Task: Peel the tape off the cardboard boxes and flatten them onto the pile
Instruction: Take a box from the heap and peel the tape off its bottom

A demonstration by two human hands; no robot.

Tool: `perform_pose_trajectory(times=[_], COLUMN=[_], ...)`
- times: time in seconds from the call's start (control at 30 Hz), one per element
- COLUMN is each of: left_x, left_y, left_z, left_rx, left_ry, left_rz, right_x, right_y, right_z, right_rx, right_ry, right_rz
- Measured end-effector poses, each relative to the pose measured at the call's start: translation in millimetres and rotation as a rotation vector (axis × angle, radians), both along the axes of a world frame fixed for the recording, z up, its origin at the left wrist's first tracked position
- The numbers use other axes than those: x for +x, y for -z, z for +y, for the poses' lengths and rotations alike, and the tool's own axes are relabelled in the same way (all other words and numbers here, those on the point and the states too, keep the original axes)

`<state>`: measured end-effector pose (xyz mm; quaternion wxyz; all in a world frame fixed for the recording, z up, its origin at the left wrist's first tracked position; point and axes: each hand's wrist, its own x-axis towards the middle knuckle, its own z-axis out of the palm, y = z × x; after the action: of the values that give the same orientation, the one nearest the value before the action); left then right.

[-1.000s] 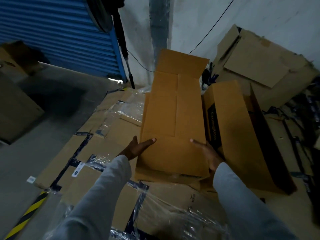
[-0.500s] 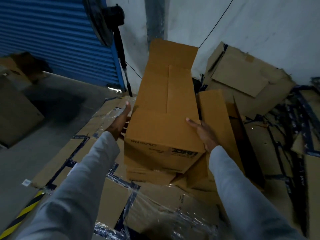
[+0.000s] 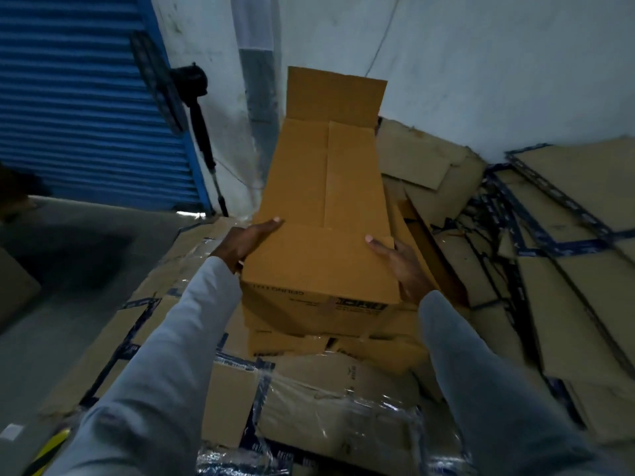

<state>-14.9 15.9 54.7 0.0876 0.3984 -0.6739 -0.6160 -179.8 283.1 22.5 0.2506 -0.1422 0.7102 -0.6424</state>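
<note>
A long brown cardboard box (image 3: 323, 207) is held up in front of me, its far flap standing open and its near end printed with dark lettering. My left hand (image 3: 245, 242) grips the box's left side, thumb lying on the top face. My right hand (image 3: 400, 261) holds the right side, thumb on the top and fingers hidden behind the edge. Under the box lies the pile of flattened cardboard (image 3: 336, 348). No tape is plainly visible on the held box.
Flattened boxes with dark blue tape (image 3: 556, 235) cover the floor to the right. Plastic-wrapped cardboard (image 3: 309, 413) lies near my body. A blue roller shutter (image 3: 75, 108) and a black stand fan (image 3: 185, 91) are at the left, with grey floor (image 3: 68, 269) beside them.
The box has been lifted off the pile and brought closer, turning so its printed near end faces me. Both hands moved up with it, and my view swung right.
</note>
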Motion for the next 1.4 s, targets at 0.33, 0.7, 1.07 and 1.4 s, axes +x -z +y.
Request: perform_pose_trajectory(times=[0.33, 0.7, 1.07, 1.4], left_x=[80.7, 134.7, 130.3, 185.4], left_y=[-42.5, -32.0, 56.1, 132.9], left_z=[74.9, 215.1, 428.2, 636.5], left_rx=[-0.043, 0.057, 0.123, 0.082], left_ry=[0.300, 0.678, 0.989, 1.105], left_rz=[0.100, 0.099, -0.110, -0.281], right_x=[166.5, 304.2, 427.0, 517.3], right_y=[-39.5, -32.2, 39.9, 122.9], right_z=[110.8, 260.3, 442.7, 619.0], right_rx=[0.002, 0.005, 0.053, 0.075], right_ry=[0.334, 0.611, 0.974, 1.116], right_rz=[0.114, 0.062, -0.124, -0.340])
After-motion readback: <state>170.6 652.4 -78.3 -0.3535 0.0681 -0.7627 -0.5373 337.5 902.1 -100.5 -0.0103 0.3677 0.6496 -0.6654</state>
